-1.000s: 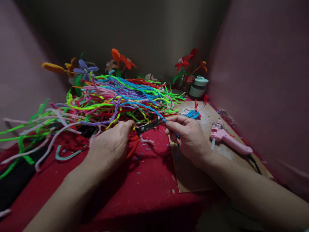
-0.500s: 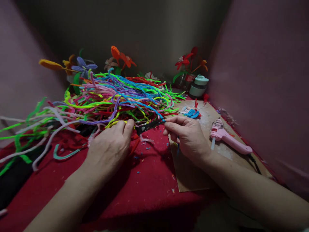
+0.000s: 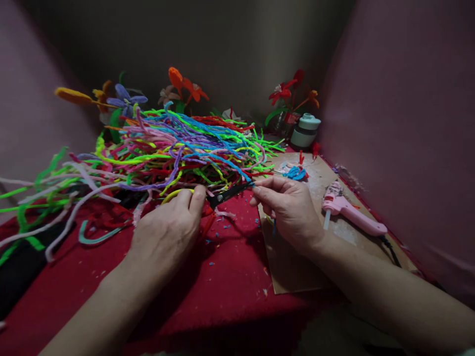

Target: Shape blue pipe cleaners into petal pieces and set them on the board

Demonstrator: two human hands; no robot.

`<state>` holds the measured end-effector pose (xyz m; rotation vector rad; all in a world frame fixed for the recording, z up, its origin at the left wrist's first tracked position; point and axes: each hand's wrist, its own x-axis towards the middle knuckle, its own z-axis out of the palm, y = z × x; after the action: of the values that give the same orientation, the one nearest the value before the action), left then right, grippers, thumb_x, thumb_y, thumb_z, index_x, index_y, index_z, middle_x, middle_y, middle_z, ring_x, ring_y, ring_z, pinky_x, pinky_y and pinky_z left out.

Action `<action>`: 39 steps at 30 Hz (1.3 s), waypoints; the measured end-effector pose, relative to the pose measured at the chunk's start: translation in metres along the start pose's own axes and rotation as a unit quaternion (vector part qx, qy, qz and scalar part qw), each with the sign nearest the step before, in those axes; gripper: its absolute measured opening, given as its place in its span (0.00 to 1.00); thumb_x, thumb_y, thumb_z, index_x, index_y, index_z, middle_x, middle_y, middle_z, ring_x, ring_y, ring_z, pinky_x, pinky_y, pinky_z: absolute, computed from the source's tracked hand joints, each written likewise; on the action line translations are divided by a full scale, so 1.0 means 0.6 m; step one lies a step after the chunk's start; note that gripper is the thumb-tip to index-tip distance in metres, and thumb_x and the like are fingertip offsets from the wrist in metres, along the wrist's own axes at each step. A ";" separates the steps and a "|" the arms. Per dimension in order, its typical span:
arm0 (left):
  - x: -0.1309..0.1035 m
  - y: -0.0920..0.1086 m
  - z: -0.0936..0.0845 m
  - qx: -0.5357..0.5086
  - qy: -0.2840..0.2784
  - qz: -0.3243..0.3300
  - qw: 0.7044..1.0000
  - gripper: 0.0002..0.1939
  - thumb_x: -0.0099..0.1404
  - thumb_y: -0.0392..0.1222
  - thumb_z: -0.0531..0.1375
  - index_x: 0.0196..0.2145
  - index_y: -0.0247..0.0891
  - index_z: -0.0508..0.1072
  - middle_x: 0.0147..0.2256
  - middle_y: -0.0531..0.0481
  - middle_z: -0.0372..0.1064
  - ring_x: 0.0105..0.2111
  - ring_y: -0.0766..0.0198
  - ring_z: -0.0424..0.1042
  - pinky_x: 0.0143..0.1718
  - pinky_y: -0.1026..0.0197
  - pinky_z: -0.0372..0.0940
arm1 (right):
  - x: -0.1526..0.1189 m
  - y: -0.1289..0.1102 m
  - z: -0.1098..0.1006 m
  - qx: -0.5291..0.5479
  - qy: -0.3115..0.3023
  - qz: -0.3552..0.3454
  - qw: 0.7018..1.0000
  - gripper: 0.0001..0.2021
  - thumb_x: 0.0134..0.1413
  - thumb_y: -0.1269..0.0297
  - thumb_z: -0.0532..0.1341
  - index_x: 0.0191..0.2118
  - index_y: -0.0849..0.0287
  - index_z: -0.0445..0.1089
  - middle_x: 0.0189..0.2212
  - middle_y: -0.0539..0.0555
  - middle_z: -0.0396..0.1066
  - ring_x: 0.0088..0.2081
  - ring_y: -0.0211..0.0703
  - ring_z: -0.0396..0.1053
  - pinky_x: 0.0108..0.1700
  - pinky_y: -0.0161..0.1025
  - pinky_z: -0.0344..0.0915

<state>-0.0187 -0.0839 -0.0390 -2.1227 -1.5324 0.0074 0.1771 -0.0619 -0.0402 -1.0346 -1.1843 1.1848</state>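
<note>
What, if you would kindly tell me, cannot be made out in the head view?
All in the head view:
Scissors: handles partly hidden by the left hand; blade tips too small and dark to tell if shut.
Blue strand: partly covered by the right hand.
Violet flower: lower stem hidden behind the pile of strands.
Black item: cut off by the left edge.
Blue scraps: too small to tell their shape.

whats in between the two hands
In the head view, scissors span the gap: the left hand grips their red handles, and the dark blades point to the right hand. Red cloth shows below.
</note>
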 end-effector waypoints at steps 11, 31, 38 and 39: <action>-0.008 0.002 0.013 -0.007 0.021 0.019 1.000 0.21 0.61 0.30 0.44 0.52 0.34 0.60 0.35 0.42 0.69 0.24 0.58 0.67 0.20 0.60 0.54 | 0.001 -0.001 0.000 -0.019 0.014 -0.010 1.000 0.02 0.44 0.70 0.60 0.26 0.62 0.70 0.18 0.48 0.69 0.19 0.30 0.60 0.23 0.32 0.54; -0.012 0.014 0.024 -0.095 0.027 0.054 0.994 0.18 0.61 0.33 0.46 0.49 0.31 0.62 0.32 0.43 0.71 0.23 0.59 0.71 0.16 0.62 0.52 | 0.001 -0.008 0.000 -0.028 0.021 -0.024 0.999 0.02 0.44 0.70 0.60 0.25 0.61 0.69 0.18 0.48 0.68 0.19 0.31 0.60 0.24 0.33 0.56; -0.007 0.010 0.023 -0.178 0.000 0.011 0.984 0.17 0.63 0.38 0.45 0.49 0.35 0.60 0.28 0.47 0.71 0.21 0.63 0.70 0.21 0.64 0.57 | 0.002 -0.002 0.000 -0.043 0.009 -0.011 0.999 0.03 0.44 0.70 0.60 0.25 0.62 0.69 0.17 0.48 0.68 0.19 0.31 0.59 0.23 0.32 0.54; -0.006 0.007 0.022 -0.190 0.004 -0.007 0.982 0.16 0.63 0.39 0.45 0.49 0.36 0.60 0.27 0.48 0.70 0.22 0.63 0.70 0.22 0.64 0.57 | 0.003 -0.001 0.000 -0.038 0.006 -0.008 0.999 0.02 0.44 0.70 0.60 0.25 0.62 0.69 0.17 0.48 0.68 0.19 0.31 0.59 0.23 0.32 0.53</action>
<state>-0.0199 -0.0826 -0.0533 -2.3956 -1.6482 -0.3217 0.1774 -0.0602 -0.0392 -1.0854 -1.2334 1.1275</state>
